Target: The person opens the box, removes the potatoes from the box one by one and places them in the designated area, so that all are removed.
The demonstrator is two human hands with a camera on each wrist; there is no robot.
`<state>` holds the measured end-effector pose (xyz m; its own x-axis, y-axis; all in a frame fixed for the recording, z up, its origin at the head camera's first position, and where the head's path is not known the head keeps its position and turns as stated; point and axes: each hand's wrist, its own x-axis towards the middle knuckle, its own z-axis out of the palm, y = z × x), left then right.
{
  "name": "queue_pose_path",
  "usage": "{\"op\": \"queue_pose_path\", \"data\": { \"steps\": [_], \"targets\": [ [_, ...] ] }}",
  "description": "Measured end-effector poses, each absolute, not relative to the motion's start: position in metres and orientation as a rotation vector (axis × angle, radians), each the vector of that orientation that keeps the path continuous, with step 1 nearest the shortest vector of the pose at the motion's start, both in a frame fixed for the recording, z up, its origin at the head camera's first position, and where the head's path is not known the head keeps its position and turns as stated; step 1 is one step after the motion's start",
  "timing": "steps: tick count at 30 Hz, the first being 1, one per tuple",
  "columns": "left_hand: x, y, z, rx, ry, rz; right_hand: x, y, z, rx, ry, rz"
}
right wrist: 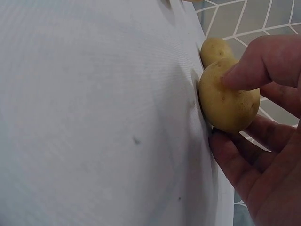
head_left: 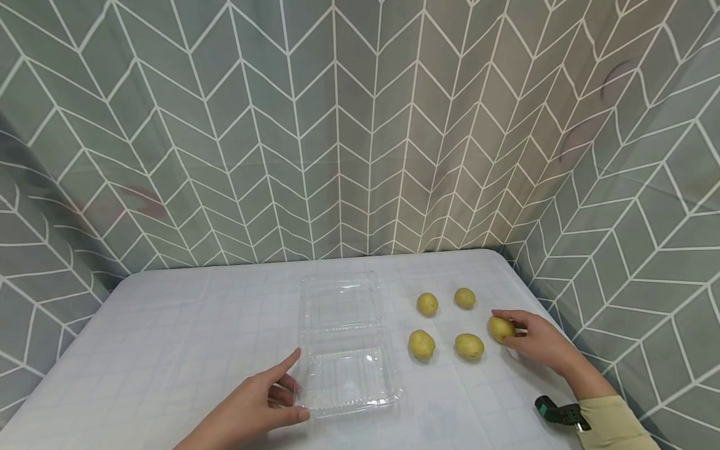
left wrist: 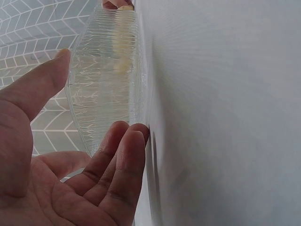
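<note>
A clear plastic clamshell box (head_left: 351, 378) lies unfolded on the table, its lid (head_left: 340, 300) laid back toward the curtain. At the box's left side is my left hand (head_left: 261, 400), thumb at the near corner and forefinger stretched along the edge. In the left wrist view the thumb tip meets the rim of the ribbed wall (left wrist: 103, 75), and the other fingers rest low beside it. My right hand (head_left: 540, 340) grips the rightmost potato (head_left: 500, 329) between thumb and fingers. The right wrist view shows this potato (right wrist: 228, 96) low at the tabletop, thumb pressed on its skin.
Several more potatoes lie between the box and my right hand: two nearer ones (head_left: 421, 344) (head_left: 469, 347) and two farther back (head_left: 427, 304) (head_left: 464, 298). A white cloth covers the table (head_left: 197, 337). Patterned curtains (head_left: 337, 137) stand behind and at both sides.
</note>
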<state>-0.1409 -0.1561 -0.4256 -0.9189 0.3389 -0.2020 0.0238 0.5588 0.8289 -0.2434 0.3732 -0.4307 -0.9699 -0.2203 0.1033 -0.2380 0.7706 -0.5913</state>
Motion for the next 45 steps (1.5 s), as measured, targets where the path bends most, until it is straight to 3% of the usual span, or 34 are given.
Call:
{"op": "queue_pose_path", "data": {
  "steps": [26, 45],
  "targets": [
    [-0.147, -0.163, -0.425, 0.46, 2.453, 1.285, -0.24, 0.372, -0.433, 0.339, -2.925, 1.086],
    [-0.163, -0.163, -0.417, 0.378, 2.362, 1.399, -0.237, 0.373, -0.431, 0.332, -2.928, 1.118]
  ]
}}
